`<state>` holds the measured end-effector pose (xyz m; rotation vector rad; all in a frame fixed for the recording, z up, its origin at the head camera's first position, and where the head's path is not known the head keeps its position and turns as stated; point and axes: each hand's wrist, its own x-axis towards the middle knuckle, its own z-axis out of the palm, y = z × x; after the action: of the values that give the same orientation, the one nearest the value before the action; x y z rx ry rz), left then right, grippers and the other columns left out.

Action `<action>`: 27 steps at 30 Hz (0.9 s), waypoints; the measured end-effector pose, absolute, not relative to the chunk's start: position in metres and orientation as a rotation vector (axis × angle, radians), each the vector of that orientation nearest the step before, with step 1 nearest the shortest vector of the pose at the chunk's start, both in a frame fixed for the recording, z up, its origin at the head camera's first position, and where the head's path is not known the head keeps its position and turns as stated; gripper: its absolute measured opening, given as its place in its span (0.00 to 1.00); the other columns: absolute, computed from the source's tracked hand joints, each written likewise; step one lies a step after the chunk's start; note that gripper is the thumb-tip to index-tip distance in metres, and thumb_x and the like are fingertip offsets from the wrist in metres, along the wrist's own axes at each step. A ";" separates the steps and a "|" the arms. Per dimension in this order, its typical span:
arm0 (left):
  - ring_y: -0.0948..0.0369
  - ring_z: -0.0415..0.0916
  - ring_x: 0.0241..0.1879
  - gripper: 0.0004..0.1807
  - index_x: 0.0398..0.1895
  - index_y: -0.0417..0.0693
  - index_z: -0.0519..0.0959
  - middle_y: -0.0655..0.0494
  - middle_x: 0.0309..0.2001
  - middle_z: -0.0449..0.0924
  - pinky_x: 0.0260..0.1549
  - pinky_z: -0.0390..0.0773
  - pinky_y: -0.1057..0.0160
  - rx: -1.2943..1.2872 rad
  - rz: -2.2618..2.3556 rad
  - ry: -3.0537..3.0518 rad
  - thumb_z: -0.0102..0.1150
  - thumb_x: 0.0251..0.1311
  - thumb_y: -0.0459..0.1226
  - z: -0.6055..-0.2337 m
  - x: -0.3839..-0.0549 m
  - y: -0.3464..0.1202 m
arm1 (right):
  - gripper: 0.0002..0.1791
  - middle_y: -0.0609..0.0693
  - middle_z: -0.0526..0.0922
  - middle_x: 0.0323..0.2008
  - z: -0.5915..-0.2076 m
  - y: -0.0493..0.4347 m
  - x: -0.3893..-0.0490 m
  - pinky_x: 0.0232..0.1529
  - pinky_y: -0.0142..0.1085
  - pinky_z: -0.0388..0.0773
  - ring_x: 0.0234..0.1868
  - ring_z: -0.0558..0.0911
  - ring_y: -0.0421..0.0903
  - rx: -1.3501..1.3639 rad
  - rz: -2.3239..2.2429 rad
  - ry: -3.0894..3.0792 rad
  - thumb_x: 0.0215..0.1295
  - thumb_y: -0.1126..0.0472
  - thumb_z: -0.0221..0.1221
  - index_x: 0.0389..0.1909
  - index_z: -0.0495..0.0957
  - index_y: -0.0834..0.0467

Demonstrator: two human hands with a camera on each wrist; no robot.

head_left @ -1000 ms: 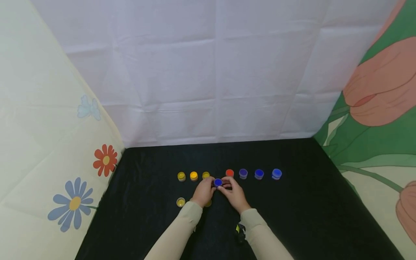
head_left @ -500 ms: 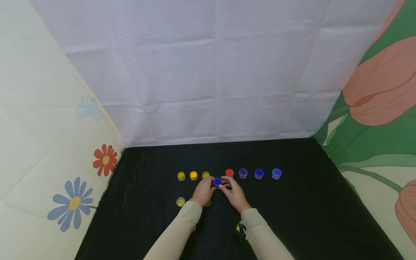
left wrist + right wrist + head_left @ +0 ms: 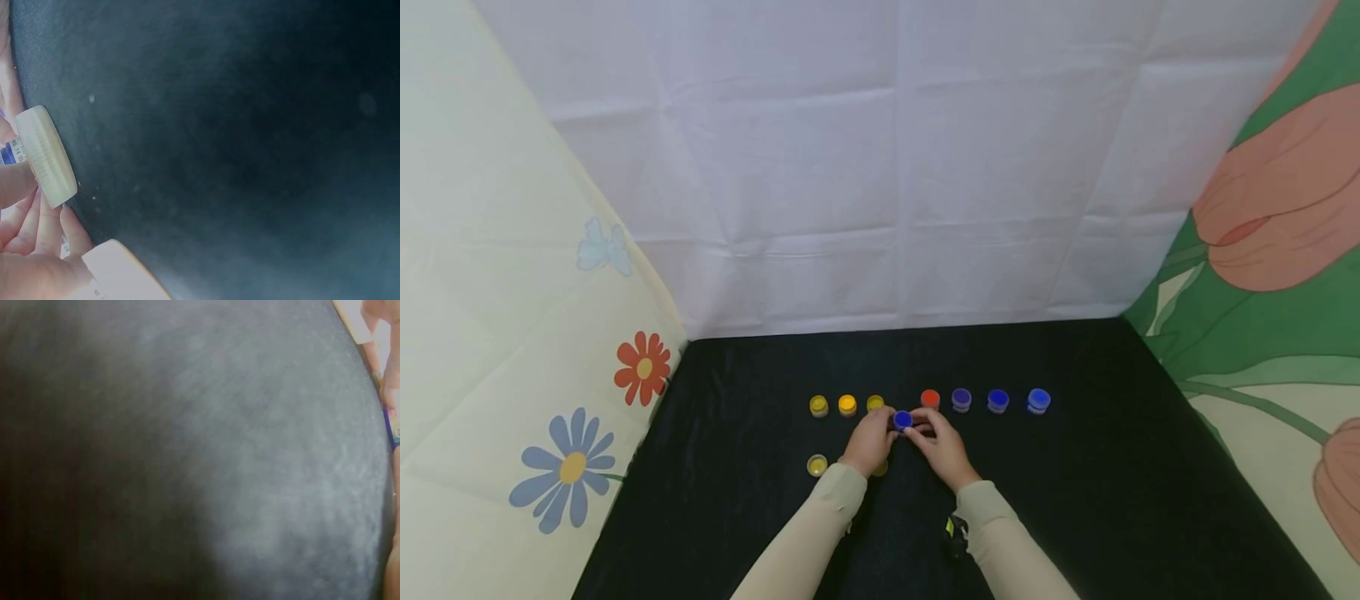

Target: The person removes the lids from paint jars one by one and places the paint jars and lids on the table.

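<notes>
Both hands meet over the black table in the head view. Between them is a small blue paint pot (image 3: 903,420), its blue top facing up. My left hand (image 3: 868,443) grips it from the left. From the right, the thumb and fingers of my right hand (image 3: 943,450) pinch it. A sliver of its blue rim and printed label (image 3: 392,428) shows at the right wrist view's edge. Close by the left fingers, a pot with a pale yellow lid (image 3: 47,156) appears in the left wrist view. Another yellow pot (image 3: 880,469) is partly hidden behind the left wrist.
Yellow pots (image 3: 847,406) line up behind the left hand. A red pot (image 3: 930,398), a purple pot (image 3: 961,401) and blue pots (image 3: 1039,402) continue the row rightward. One yellow pot (image 3: 817,466) stands nearer, left of the left forearm. A white cloth (image 3: 895,208) hangs behind the table.
</notes>
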<state>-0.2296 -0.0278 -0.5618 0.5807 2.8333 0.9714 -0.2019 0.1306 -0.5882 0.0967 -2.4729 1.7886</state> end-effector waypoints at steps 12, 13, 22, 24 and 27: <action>0.53 0.79 0.44 0.10 0.50 0.39 0.77 0.47 0.44 0.80 0.50 0.80 0.53 0.603 0.950 2.852 0.62 0.67 0.28 -0.561 -0.230 -0.028 | 0.18 0.56 0.79 0.52 -0.589 0.132 -0.202 0.50 0.42 0.81 0.50 0.81 0.51 0.124 1.749 -2.498 0.72 0.64 0.61 0.61 0.79 0.60; 0.53 0.79 0.44 0.10 0.50 0.39 0.77 0.47 0.44 0.80 0.50 0.80 0.53 0.603 0.955 2.851 0.62 0.67 0.28 -0.562 -0.229 -0.028 | 0.18 0.57 0.79 0.53 -0.589 0.132 -0.202 0.50 0.42 0.81 0.50 0.81 0.52 0.123 1.757 -2.495 0.72 0.64 0.61 0.61 0.78 0.61; 0.53 0.78 0.44 0.10 0.50 0.39 0.77 0.47 0.44 0.80 0.49 0.80 0.53 0.639 0.967 2.871 0.62 0.67 0.28 -0.565 -0.229 -0.029 | 0.17 0.58 0.80 0.51 -0.591 0.129 -0.202 0.48 0.43 0.83 0.48 0.81 0.53 0.089 1.788 -2.462 0.67 0.65 0.66 0.54 0.76 0.62; 0.53 0.78 0.44 0.10 0.50 0.39 0.77 0.47 0.44 0.80 0.49 0.80 0.54 0.644 0.963 2.875 0.62 0.67 0.28 -0.565 -0.229 -0.029 | 0.16 0.57 0.80 0.50 -0.591 0.129 -0.202 0.47 0.43 0.83 0.48 0.82 0.52 0.098 1.764 -2.472 0.67 0.65 0.66 0.54 0.77 0.61; 0.53 0.78 0.44 0.10 0.50 0.39 0.77 0.47 0.44 0.80 0.49 0.80 0.54 0.639 0.956 2.874 0.62 0.67 0.29 -0.565 -0.229 -0.029 | 0.15 0.57 0.80 0.51 -0.592 0.130 -0.202 0.47 0.43 0.83 0.47 0.81 0.51 0.135 1.732 -2.479 0.68 0.65 0.64 0.54 0.78 0.60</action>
<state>-0.2294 -0.0290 -0.5652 0.6390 2.8740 0.9558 -0.2021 0.1300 -0.5915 0.1348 -2.4794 1.7318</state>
